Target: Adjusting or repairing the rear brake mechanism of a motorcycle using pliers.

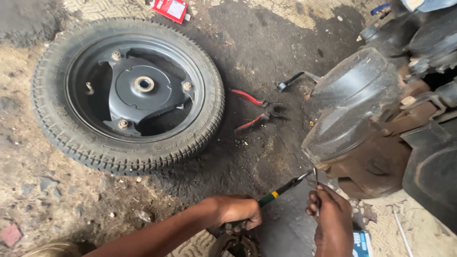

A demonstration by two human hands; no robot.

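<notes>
My left hand point(238, 212) grips the green-and-yellow handles of a pair of long-nose pliers point(281, 189), whose jaws point up right under the dirty black vehicle part point(352, 109). My right hand point(331, 209) pinches a thin metal pin point(315, 177) just beside the plier jaws. A black scooter wheel with its tyre point(127, 93) lies flat on the ground at the left, with three studs on its hub.
Red-handled pliers point(254, 110) lie open on the oily ground beside the wheel. A black bent lever point(295, 78) lies further back. A red packet point(170, 8) is at the top, a blue box point(362, 243) at the bottom, and a thin rod point(401, 229) lower right.
</notes>
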